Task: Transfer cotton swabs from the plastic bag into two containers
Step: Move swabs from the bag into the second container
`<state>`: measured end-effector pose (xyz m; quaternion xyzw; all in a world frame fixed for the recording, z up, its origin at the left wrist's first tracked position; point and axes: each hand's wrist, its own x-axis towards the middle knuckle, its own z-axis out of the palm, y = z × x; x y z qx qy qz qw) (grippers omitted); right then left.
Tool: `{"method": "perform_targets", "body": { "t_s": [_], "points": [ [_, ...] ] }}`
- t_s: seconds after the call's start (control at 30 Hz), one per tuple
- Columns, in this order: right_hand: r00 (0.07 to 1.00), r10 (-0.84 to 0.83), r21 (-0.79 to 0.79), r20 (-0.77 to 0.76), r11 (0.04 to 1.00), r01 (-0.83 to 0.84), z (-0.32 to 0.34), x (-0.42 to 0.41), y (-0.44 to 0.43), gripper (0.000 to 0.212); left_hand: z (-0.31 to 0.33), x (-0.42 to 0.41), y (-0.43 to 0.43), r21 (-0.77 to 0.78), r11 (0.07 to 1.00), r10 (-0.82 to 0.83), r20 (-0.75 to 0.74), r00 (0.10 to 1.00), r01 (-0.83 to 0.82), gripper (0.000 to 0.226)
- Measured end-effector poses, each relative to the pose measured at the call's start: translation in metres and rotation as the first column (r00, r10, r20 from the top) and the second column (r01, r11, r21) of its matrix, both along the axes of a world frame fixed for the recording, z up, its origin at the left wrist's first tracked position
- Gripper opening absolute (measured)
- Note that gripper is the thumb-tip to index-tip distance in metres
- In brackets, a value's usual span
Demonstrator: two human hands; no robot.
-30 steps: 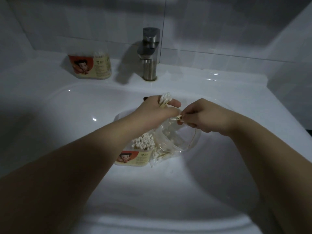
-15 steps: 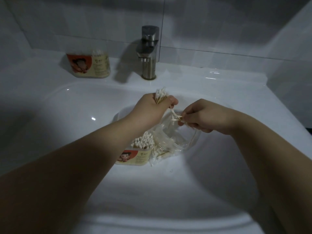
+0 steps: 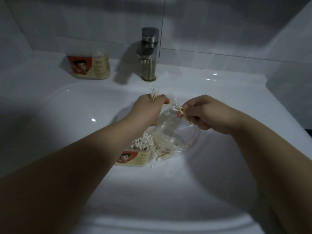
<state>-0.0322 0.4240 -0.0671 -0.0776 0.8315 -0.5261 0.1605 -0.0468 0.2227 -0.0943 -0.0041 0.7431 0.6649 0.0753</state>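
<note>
Head view: both forearms reach over a white sink [image 3: 67, 105], hands meeting above the middle of the basin. The left hand [image 3: 148, 110] is a fist – its fingers curl round a bundle of swabs [image 3: 154, 95], whose white tips stick up out of the top of the fist towards the faucet [image 3: 148, 53]. The right hand [image 3: 206, 114] is just beside it, not touching it. Its thumb and forefinger pinch a few swabs [image 3: 176, 108], the cotton tips pointing left towards the other hand; its remaining fingers are curled in below.

Under the hands a clear plastic bag [image 3: 177, 134] lies crumpled in the basin. Its upper edge rises towards the right hand, but whether that hand also holds the bag I cannot tell. More swabs show through its lower left corner.

Against the bag's left side stands the near container [image 3: 135, 158], a low box with a cartoon label, partly hidden by the left forearm and packed with upright swabs – their white heads fill its open top. The far container [image 3: 89, 67], with the same label, stands on the ledge at the back left, well apart from the hands and left of the faucet; a few swab tips show at its top. Behind the ledge is a dim tiled wall [image 3: 219, 27].
</note>
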Motion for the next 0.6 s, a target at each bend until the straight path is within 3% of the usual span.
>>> {"method": "perform_targets", "body": {
  "t_s": [0.13, 0.27, 0.37, 0.5, 0.6],
  "points": [
    [0.999, -0.042, -0.191, -0.018, 0.981, 0.038, 0.001, 0.0, -0.005, 0.028, 0.003, 0.002, 0.001, 0.235, 0.969, -0.086, 0.054, 0.995, 0.071, 0.04],
    [0.998, -0.056, -0.265, -0.019, 0.963, 0.049, 0.0, 0.003, -0.016, 0.032, 0.0, 0.007, 0.006, 0.17, 0.969, -0.184, 0.001, 0.983, 0.181, 0.045],
    [0.993, -0.097, -0.285, -0.071, 0.956, 0.073, -0.002, 0.004, -0.026, 0.022, -0.003, 0.009, 0.011, 0.115, 0.987, -0.107, -0.028, 0.994, 0.11, 0.036],
    [0.972, -0.168, -0.283, -0.162, 0.952, 0.118, -0.005, 0.005, -0.035, 0.034, -0.004, 0.006, 0.013, 0.237, 0.971, 0.005, -0.013, 1.0, -0.002, 0.036],
    [0.968, -0.194, -0.284, -0.157, 0.948, 0.144, -0.008, 0.005, -0.038, 0.03, -0.004, 0.007, 0.013, 0.236, 0.972, 0.025, -0.018, 1.0, -0.02, 0.027]
  ]
}}
